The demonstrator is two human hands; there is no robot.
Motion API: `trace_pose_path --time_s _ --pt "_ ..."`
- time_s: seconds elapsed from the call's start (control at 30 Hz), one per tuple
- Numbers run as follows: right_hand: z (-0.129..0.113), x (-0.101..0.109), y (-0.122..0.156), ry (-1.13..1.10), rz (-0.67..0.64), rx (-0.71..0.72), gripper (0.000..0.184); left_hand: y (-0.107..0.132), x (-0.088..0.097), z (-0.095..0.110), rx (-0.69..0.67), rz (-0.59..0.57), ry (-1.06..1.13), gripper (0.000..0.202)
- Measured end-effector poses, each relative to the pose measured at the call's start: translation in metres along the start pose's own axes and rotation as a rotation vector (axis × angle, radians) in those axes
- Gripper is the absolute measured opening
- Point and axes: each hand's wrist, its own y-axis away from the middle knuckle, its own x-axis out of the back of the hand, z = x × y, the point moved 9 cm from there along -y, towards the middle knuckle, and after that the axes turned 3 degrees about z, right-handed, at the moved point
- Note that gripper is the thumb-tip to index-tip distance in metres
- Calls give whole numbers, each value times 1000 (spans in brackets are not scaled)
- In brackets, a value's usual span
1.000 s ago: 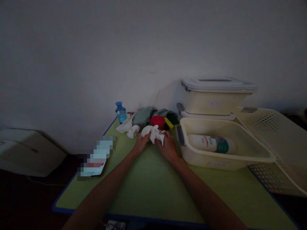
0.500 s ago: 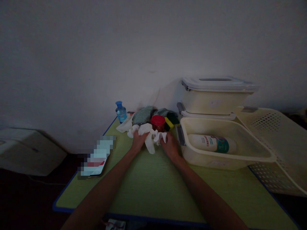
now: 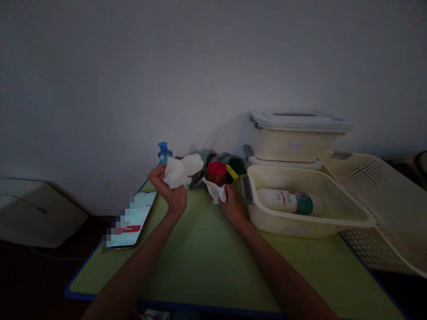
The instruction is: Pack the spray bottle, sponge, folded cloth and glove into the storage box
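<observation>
My left hand (image 3: 170, 191) is raised above the table's left side, fingers bent around a thin, soft white piece (image 3: 176, 172). Its rounded lobes look glove-like, though the kind is not certain. In my right hand (image 3: 232, 204), closed by the near side of a red-lidded jar (image 3: 216, 172), is a smaller crumpled white piece (image 3: 216, 191). A yellow and dark green sponge (image 3: 233, 172) lies right of the jar. Grey-green cloth (image 3: 228, 158) is bunched behind it, partly hidden by the jar and the white piece.
A blue bottle (image 3: 163, 152) stands at the table's back left, and a phone (image 3: 133, 222) lies along the left edge. To the right, an open bin (image 3: 310, 224) holds a white bottle (image 3: 287, 201). Behind are a lidded box (image 3: 293, 140) and a perforated basket (image 3: 383, 200).
Both hands were close together on bunched white material in front of the jar. My left hand has moved up and left with one piece; my right hand stays near the jar with another.
</observation>
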Motion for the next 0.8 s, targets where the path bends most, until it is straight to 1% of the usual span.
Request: trace_pose_path --time_s 0.07,0.1,0.17,0.2,0.23,0.27,0.3,0.33,0.37,0.4,0.43,0.47,0.5,0.53,0.6,0.67,0.73,0.8 --pt "0 -2 0 11 -17 7 19 -7 10 15 -101 120 -30 24" --pt "0 -3 1 18 -25 7 20 -10 12 20 -135 152 -39 24" --pt "-1 -5 1 30 -44 15 20 -13 10 28 -177 167 -24 25" --pt "-2 -6 1 33 -53 22 21 -14 7 31 -190 156 -6 25" --pt "-3 -7 1 35 -63 31 21 -14 1 33 -200 113 7 26" --pt "-4 -8 1 35 -77 44 21 -14 -11 34 -211 17 12 28" --pt "-6 -10 1 32 -93 59 21 -12 -28 34 -218 -134 8 31" --pt "-7 -12 2 28 -111 76 22 -7 -49 32 -218 -334 -2 36" --pt "-9 -14 2 23 -128 94 22 5 -71 28 -207 -565 -16 41" --pt "-10 -16 3 18 -144 110 23 21 -91 21 -181 -800 -28 46" --pt "-10 -18 4 15 -158 122 24 38 -105 13 -142 -1006 -39 50" --pt "-11 -19 4 13 -168 128 26 53 -114 4 -93 -1160 -46 53" --pt "-10 -20 5 13 -176 128 28 64 -118 -5 -41 -1269 -47 57" --pt "-9 -21 5 14 -180 124 29 72 -120 -11 3 -1336 -36 58" --pt "-9 -21 5 17 -186 116 28 76 -121 -19 59 -1391 21 60" --pt "-9 -20 5 14 -186 113 27 68 -119 -24 64 -1387 75 60" --pt "-9 -19 5 11 -177 100 29 53 -117 -32 36 -1340 40 55" --pt "-8 -17 4 10 -161 75 33 35 -113 -49 1 -1249 -103 46"
